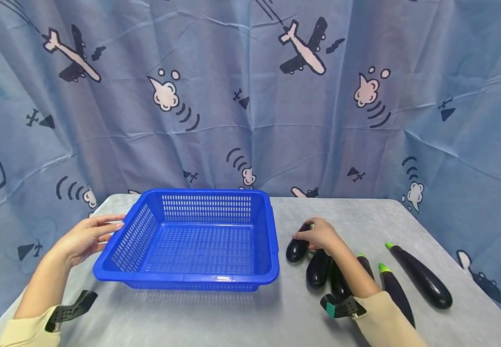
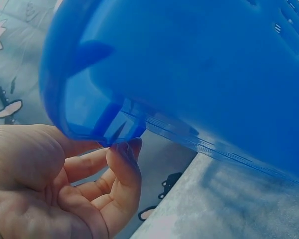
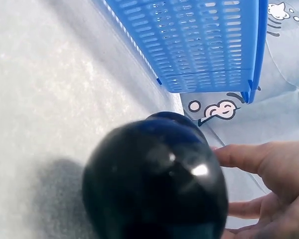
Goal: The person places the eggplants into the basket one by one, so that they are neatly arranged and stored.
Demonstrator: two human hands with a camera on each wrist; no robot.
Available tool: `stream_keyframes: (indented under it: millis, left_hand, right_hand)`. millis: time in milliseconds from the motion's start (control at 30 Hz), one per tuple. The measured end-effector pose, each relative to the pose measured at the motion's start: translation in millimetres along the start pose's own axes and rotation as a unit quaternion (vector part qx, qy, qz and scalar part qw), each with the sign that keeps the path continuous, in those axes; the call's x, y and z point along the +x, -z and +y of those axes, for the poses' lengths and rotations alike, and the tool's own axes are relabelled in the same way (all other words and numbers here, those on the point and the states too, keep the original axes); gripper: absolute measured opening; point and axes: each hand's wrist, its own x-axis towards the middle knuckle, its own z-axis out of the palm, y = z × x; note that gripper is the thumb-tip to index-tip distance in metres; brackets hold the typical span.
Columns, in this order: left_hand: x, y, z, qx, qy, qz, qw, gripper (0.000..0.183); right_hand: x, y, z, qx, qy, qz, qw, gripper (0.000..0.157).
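A blue plastic basket (image 1: 198,277) with slotted walls stands left of centre, its inside bare. My left hand (image 1: 87,237) grips its left rim; in the left wrist view the fingertips (image 2: 124,162) curl against the rim's edge. Right of the basket, my right hand (image 1: 320,235) pinches the upper end of a dark, glossy eggplant (image 1: 296,250). Close beside that one lies another eggplant (image 1: 318,270), partly under the right hand. A large rounded eggplant end (image 3: 154,184) fills the middle of the right wrist view and hides part of what is behind it.
Several more eggplants with green stem ends lie at the right, including one eggplant (image 1: 395,294) partly behind the right sleeve and another eggplant (image 1: 421,277) farthest right. The grey table (image 1: 181,320) ends at a blue patterned curtain (image 1: 216,96).
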Motion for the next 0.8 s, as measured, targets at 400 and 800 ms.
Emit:
stream_keyframes:
  millis: [400, 800]
  left_hand:
    - [-0.3, -2.2, 0.0, -0.025, -0.006, -0.005, 0.9997, 0.024]
    - [-1.5, -0.5, 2.3, 0.009, -0.01, -0.004, 0.9999, 0.025]
  right_hand:
    - [3.6, 1.6, 0.3, 0.017, 0.005, -0.008, 1.0, 0.076]
    - [4.4, 1.7, 2.6, 0.057, 0.003, -0.026, 0.998, 0.07]
